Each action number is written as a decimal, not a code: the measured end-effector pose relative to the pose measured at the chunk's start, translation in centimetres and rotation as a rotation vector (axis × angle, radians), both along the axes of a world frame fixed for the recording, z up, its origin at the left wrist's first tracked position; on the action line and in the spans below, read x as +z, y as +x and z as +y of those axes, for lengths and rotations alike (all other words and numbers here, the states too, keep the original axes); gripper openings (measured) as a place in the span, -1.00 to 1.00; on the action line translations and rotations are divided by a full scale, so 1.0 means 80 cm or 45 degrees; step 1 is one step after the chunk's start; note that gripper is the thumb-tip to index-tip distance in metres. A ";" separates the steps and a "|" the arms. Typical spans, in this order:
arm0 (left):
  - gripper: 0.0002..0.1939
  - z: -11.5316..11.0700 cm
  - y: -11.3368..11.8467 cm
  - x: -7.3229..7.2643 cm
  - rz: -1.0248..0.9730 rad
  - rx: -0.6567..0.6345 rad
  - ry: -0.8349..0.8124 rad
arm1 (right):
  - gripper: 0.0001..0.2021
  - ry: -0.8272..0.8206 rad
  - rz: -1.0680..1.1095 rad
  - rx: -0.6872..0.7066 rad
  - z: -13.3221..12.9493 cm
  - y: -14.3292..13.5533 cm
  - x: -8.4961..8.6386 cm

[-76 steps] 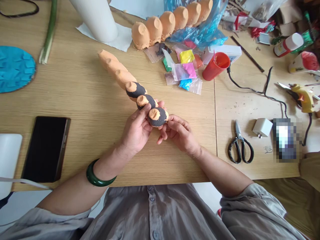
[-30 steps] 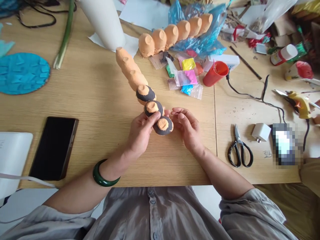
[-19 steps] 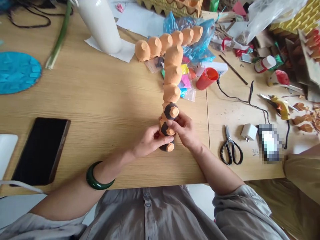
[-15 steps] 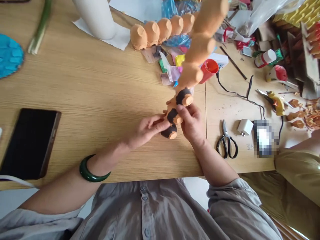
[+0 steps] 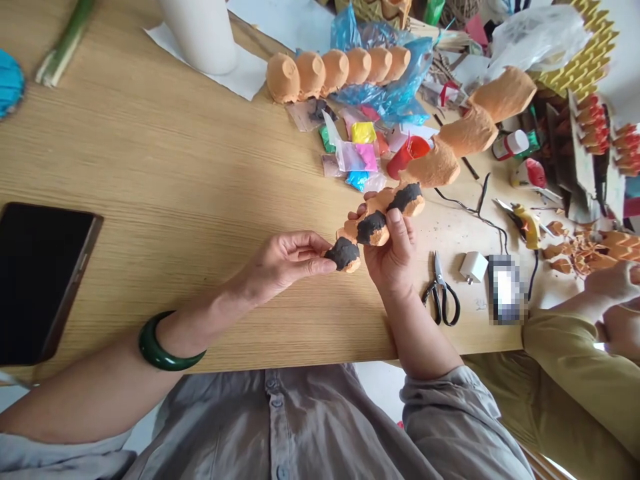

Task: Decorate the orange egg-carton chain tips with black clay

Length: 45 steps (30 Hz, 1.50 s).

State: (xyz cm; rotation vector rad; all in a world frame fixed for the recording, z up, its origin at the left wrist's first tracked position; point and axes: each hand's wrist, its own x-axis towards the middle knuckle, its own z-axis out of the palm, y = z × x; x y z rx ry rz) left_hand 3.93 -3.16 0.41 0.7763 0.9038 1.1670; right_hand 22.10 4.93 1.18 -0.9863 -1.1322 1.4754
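Note:
A long strip of orange bumps (image 5: 433,165) slants up to the right over the table, with black patches on its nearest three bumps. My right hand (image 5: 393,250) is closed around it, the thumb lying by the middle black patch. At the strip's near end, my left hand (image 5: 300,259) pinches the last bump between thumb and fingers, beside its black patch (image 5: 343,253). A green bangle (image 5: 163,347) is on my left wrist. Behind the hands lies a second orange strip (image 5: 335,70) with several bumps, near small packets of coloured clay (image 5: 363,133).
A dark tablet (image 5: 45,280) lies at the left. Scissors (image 5: 441,293), a white plug (image 5: 473,267), a red cup (image 5: 407,157) and a yellow-handled tool (image 5: 527,227) are to the right. A white cylinder (image 5: 203,37) stands behind. Another person's hand (image 5: 613,283) shows at the right edge.
The held strip has tilted over to the right and turned, so its black patches show more fully. Both hands still hold it. The view has shifted, and another person's hand now shows at the right.

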 end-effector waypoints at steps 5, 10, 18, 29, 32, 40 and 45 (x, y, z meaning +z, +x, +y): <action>-0.76 0.000 -0.006 0.005 0.028 -0.102 -0.003 | -0.52 0.055 0.077 0.011 0.000 0.000 -0.002; -0.67 0.004 -0.007 -0.002 -0.046 -0.191 0.067 | -0.54 0.101 0.084 0.010 -0.005 -0.003 -0.002; -0.70 0.000 -0.003 0.002 -0.031 -0.109 -0.084 | -0.49 0.122 0.099 0.053 -0.015 -0.008 -0.004; -0.70 0.002 -0.008 0.000 0.141 -0.138 -0.033 | -0.50 0.120 0.127 0.121 -0.014 -0.010 -0.014; -0.67 0.004 -0.008 0.001 0.183 -0.174 -0.028 | -0.50 0.138 0.086 0.124 -0.015 -0.010 -0.016; -0.65 0.001 -0.002 -0.008 0.079 -0.018 -0.132 | -0.49 0.075 -0.015 0.184 -0.021 -0.011 -0.016; -0.53 0.003 0.003 -0.008 -0.349 -0.123 -0.112 | -0.57 0.131 -0.098 -0.071 0.000 0.003 -0.019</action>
